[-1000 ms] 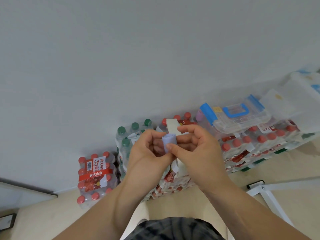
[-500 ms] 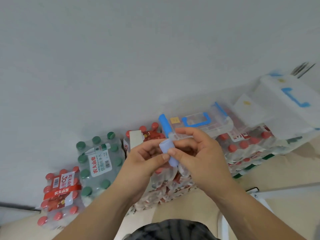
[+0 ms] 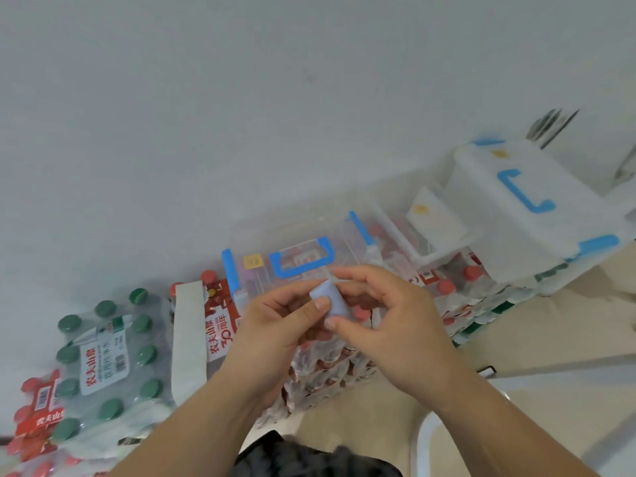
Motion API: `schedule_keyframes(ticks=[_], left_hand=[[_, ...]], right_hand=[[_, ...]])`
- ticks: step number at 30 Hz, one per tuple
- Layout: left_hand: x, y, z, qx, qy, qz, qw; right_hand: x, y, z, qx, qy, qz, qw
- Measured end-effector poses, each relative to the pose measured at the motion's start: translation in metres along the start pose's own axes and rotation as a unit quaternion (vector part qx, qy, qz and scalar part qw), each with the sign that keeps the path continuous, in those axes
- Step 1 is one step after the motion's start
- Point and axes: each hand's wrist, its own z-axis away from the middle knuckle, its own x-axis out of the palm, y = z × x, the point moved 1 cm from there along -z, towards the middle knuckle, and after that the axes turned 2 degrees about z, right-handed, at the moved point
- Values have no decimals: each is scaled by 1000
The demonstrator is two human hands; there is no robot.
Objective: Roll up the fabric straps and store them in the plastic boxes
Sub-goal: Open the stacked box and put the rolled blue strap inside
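Both hands meet in mid-air and grip one small pale-blue rolled strap (image 3: 332,300). The left hand (image 3: 272,327) presses its thumb on the near face with its fingers curled behind, and the right hand (image 3: 392,325) pinches the roll between thumb and curled fingers from the other side. Directly beyond the fingertips, and very near them, is the lid edge of a clear box (image 3: 347,242) with a blue handle and blue clasps, standing on stacked red-capped bottle packs (image 3: 327,370) that fill the space under the hands. Farther out to the right of the hands a white-lidded box (image 3: 537,215) sits higher, its corner overhanging the packs. To the left of the left hand a loose white strap (image 3: 187,342) lies draped over a pack's edge, with a green-capped bottle pack (image 3: 113,359) beyond it. Open room lies above the hands against the bare wall (image 3: 241,115) and out to the right over the floor (image 3: 557,339). Compared with half a second ago, the clear box has slid leftward in view to sit straight ahead of the hands, more of the white strap shows, and the roll looks shorter between the thumbs.
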Motion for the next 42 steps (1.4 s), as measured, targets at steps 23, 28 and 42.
schedule_keyframes(ticks=[23,28,42], left_hand=[[160,2,-139,-37,-198,-81,976],[205,-5,-147,-47,-217,-101,970],[285,-2,-186,12,-179,-349,920]], right_hand=[[-131,47,-47,59,255,102,960],[-170,68,-38,62,274,103,954],[-281,131,-52,87,311,96,942]])
